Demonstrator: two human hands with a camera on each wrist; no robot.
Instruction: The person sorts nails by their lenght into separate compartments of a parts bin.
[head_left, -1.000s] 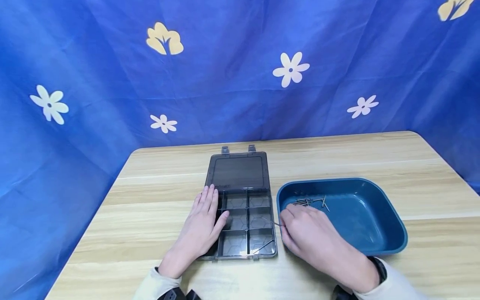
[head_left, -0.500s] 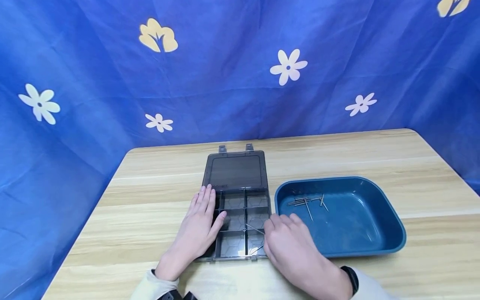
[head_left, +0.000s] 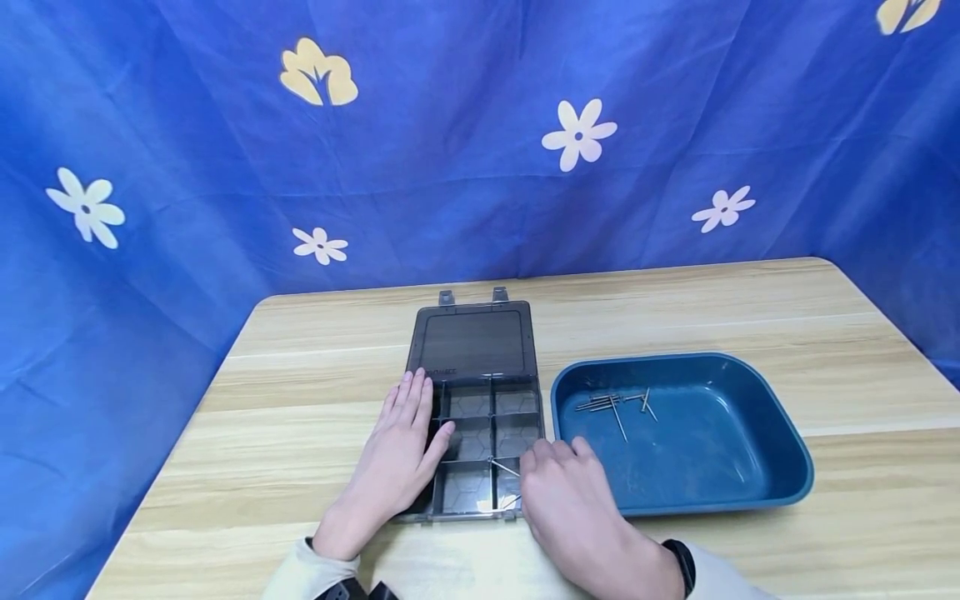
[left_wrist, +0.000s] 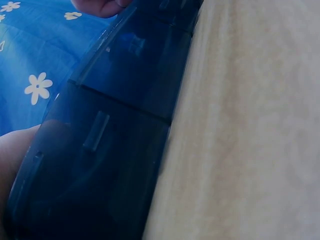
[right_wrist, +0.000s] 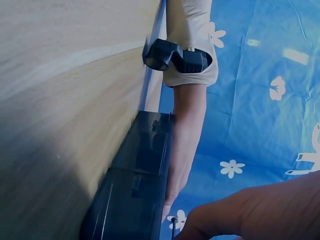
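A dark translucent compartment box [head_left: 465, 517] lies with its lid folded back. My left hand [head_left: 393, 458] rests on the box's left side, fingers extended and thumb spread over the compartments. My right hand [head_left: 566, 512] is at the front right compartment, fingers curled, pinching a thin metal nail [head_left: 506, 468] that slants over that compartment. Another nail [head_left: 512, 502] lies inside the same compartment, partly hidden by the hand. In the right wrist view, the head of a nail [right_wrist: 173, 220] shows beside the right fingers.
A blue tray [head_left: 783, 425] stands right of the box, with several nails [head_left: 600, 403] loosely piled at its left end. The wooden table [head_left: 300, 333] reaches back to a blue flowered curtain [head_left: 450, 150].
My right hand has moved left from the tray to the box's front right compartment, carrying the nail, then slightly lower. My left hand has stayed on the box.
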